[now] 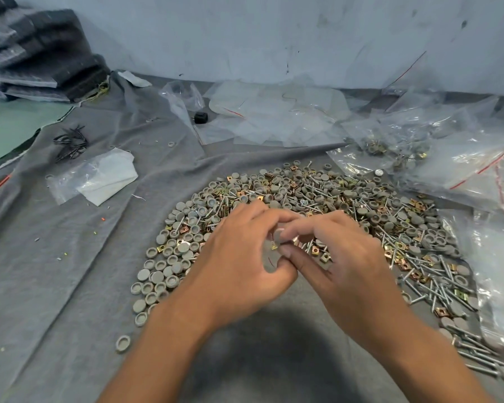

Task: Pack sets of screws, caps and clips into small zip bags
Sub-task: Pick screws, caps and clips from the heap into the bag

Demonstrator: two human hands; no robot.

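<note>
A wide heap of grey round caps [169,257], silver screws [437,292] and brass clips [396,245] lies on a grey cloth [70,257]. Both my hands meet above its near middle. My left hand [239,257] curls its fingers round a small clear zip bag [271,257] with a red line, which holds a grey cap and a clip. My right hand [341,257] pinches the bag's top edge between thumb and fingertips. Most of the bag is hidden by my fingers.
Empty clear zip bags [274,117] lie spread at the back. Filled bags [396,149] pile at the right, more along the right edge [498,271]. A flat bag [99,175] and black ties [70,141] lie left. Folded dark fabric [41,53] is stacked far left.
</note>
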